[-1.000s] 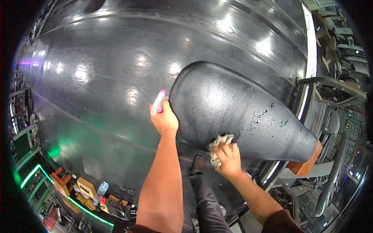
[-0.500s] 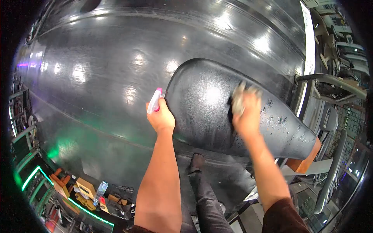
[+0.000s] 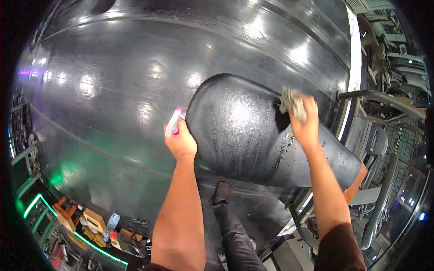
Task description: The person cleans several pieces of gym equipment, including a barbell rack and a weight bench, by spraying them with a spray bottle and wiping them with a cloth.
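Observation:
A black padded cushion [image 3: 226, 140], wide and rounded at its left end and narrower at the right, fills the middle of the view. Wet drops and streaks dot its surface toward the narrow end. My right hand [image 3: 308, 128] grips a crumpled greyish cloth [image 3: 291, 104] over the cushion's far edge. Beside the wide end, my left hand [image 3: 181, 143] is closed around a spray bottle [image 3: 172, 123] with a white and pink spray head; its lower body is hidden by the hand.
Dark shiny floor [image 3: 113, 99] surrounds the cushion. Gym equipment with metal bars [image 3: 384, 97] stands along the right. At the lower left lie a clear plastic bottle [image 3: 113, 221] and a cardboard box [image 3: 94, 219]. My foot [image 3: 222, 192] is just below the cushion.
My right hand has moved the cloth up and right to the cushion's far edge, leaving wet streaks in view. My left hand keeps hold of the spray bottle; the view has shifted slightly.

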Available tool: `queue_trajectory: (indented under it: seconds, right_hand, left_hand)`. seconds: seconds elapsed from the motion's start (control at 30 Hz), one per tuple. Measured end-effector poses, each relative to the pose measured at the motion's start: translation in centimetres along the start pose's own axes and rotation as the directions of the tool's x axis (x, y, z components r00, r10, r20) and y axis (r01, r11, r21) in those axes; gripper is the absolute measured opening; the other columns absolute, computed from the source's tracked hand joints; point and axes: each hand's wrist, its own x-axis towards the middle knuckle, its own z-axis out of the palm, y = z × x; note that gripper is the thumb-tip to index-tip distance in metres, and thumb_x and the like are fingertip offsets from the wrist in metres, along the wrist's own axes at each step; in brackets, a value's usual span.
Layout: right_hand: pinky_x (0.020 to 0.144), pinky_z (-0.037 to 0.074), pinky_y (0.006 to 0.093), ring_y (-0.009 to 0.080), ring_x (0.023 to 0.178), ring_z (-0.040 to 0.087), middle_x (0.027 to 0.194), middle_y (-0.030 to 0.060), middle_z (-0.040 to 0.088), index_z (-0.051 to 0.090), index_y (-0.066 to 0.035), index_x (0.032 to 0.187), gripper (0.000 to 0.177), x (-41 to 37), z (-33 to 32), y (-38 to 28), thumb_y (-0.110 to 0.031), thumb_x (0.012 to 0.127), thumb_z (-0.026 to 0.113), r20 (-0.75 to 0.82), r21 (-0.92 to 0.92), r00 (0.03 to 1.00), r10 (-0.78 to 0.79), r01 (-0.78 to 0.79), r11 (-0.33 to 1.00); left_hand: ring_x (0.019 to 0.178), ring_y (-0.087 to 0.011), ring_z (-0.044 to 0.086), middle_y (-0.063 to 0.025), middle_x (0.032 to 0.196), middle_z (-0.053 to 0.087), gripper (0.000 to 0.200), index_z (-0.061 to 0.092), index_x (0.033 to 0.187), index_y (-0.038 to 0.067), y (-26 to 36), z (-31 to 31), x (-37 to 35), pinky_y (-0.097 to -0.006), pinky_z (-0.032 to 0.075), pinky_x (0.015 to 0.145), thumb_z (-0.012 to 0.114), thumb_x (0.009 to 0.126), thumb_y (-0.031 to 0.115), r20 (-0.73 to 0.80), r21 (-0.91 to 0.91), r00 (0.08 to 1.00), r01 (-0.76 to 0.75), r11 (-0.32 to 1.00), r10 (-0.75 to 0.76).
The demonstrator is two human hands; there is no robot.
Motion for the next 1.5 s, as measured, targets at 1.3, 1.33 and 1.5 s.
queue_trajectory:
  seconds: [1.3, 1.33, 1.5]
  right_hand:
    - [0.086, 0.050, 0.0504, 0.0366, 0.096, 0.059, 0.103, 0.0138, 0.060, 0.064, -0.009, 0.098, 0.035, -27.9, -3.6, -4.7, -0.010, 0.064, 0.071, 0.585, 0.008, 0.773, 0.246, -0.309, 0.951]
    - [0.083, 0.050, 0.0481, 0.0347, 0.093, 0.060, 0.100, 0.0136, 0.060, 0.062, -0.008, 0.095, 0.030, -24.6, -4.3, -4.8, -0.009, 0.066, 0.070, 0.518, 0.115, 0.832, 0.198, -0.298, 0.948]
    - [0.084, 0.048, 0.0410, 0.0333, 0.093, 0.059, 0.101, 0.0162, 0.058, 0.059, -0.003, 0.106, 0.020, -5.3, -5.2, 0.1, -0.002, 0.086, 0.061, -0.030, 0.063, 0.950, 0.310, -0.308, 0.949]
  left_hand:
    - [0.071, -0.0207, 0.050, -0.0066, 0.075, 0.052, 0.028, 0.054, 0.085, 0.000, 0.1, 1.0, 0.6, -0.0394, 0.043, 0.070, 0.063, 0.091, 0.026, -0.011, -0.058, 1.000, -0.006, 0.998, 0.005]
    - [0.071, -0.0207, 0.050, -0.0067, 0.075, 0.052, 0.028, 0.054, 0.085, 0.000, 0.0, 1.1, 0.6, -0.0394, 0.043, 0.070, 0.063, 0.091, 0.026, -0.011, -0.050, 1.000, -0.016, 0.999, 0.015]
    - [0.073, -0.0224, 0.053, -0.0084, 0.077, 0.055, 0.028, 0.055, 0.087, -0.001, -0.3, 0.9, 0.6, -0.0392, 0.044, 0.071, 0.062, 0.091, 0.026, -0.009, -0.070, 1.000, -0.002, 0.998, 0.001]
